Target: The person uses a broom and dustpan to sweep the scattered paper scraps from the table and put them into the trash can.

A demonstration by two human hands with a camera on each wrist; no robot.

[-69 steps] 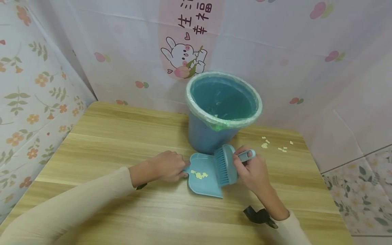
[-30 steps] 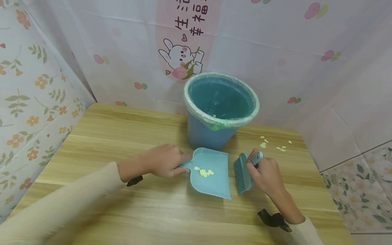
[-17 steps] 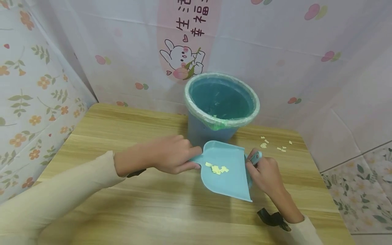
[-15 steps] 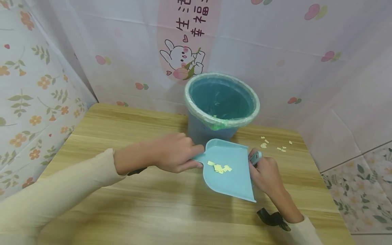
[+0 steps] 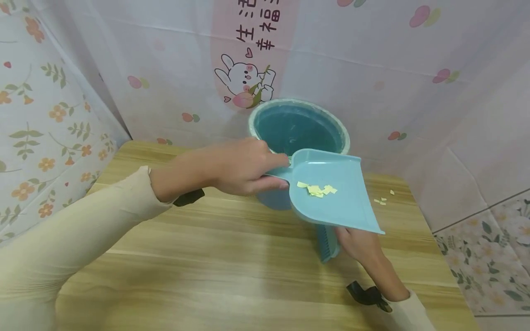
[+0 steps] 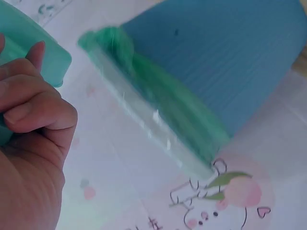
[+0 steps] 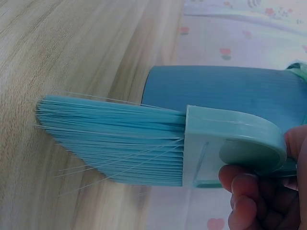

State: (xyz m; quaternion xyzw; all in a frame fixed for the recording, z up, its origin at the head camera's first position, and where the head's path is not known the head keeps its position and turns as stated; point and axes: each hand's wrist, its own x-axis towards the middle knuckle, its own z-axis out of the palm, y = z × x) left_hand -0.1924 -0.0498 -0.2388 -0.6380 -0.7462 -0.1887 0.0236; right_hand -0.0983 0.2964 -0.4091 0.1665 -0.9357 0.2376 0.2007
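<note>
My left hand (image 5: pixel 252 168) grips the short handle of a light blue dustpan (image 5: pixel 331 209), raised over the table. Small yellow paper scraps (image 5: pixel 318 190) lie in the pan near its handle end. The pan's upper edge overlaps the near rim of a blue trash bin (image 5: pixel 298 124) in the head view. Below the pan, my right hand (image 5: pixel 359 243) holds a blue hand brush (image 7: pixel 230 148); the pan hides part of the hand and brush in the head view. The brush's bristles point down to the tabletop in the right wrist view.
More paper scraps (image 5: pixel 382 201) lie at the right rear of the wooden table (image 5: pixel 198 276). A plastic liner (image 6: pixel 144 120) is folded over the bin's rim. Printed cloth (image 5: pixel 174 69) hangs behind and to the left of the table.
My left hand has lifted the dustpan from the table, moving it right and up toward the bin's rim, scraps still in it. My right hand has drawn the brush off the pan to the right.
</note>
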